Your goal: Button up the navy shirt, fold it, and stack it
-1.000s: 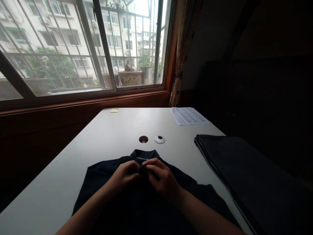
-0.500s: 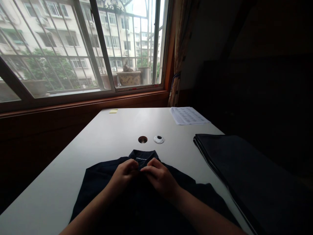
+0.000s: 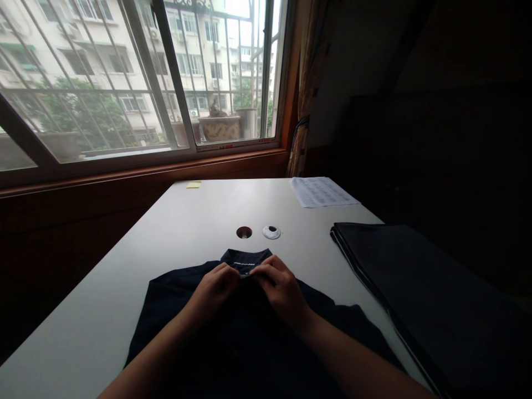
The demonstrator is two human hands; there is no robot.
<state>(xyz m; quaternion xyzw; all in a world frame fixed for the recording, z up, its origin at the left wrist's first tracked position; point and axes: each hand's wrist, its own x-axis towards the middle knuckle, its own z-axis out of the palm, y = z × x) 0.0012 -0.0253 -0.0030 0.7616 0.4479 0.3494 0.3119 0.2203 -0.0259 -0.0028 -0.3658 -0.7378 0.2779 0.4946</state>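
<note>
A dark navy shirt [image 3: 241, 338] lies spread on the white table [image 3: 108, 288], its collar [image 3: 245, 257] pointing toward the window. Just below the collar, my left hand [image 3: 216, 287] pinches the left side of the shirt's neck opening. Opposite it, my right hand [image 3: 280, 285] grips the right side between thumb and fingers. A short strip of cloth edge shows between the two sets of fingertips. Whether a button is under the fingers is too dark and small to tell.
Folded dark fabric [image 3: 415, 277] covers the table's right side. Printed sheets [image 3: 324, 192] and a yellow sticky note [image 3: 193, 184] lie at the far edge. Midway are a cable hole [image 3: 244, 233] and a white round cap [image 3: 271, 232]. A barred window [image 3: 224, 77] stands behind.
My fingertips have drawn slightly apart, and the collar front between them shows more. Both hands stay at the neck of the shirt. The view has shifted slightly.
</note>
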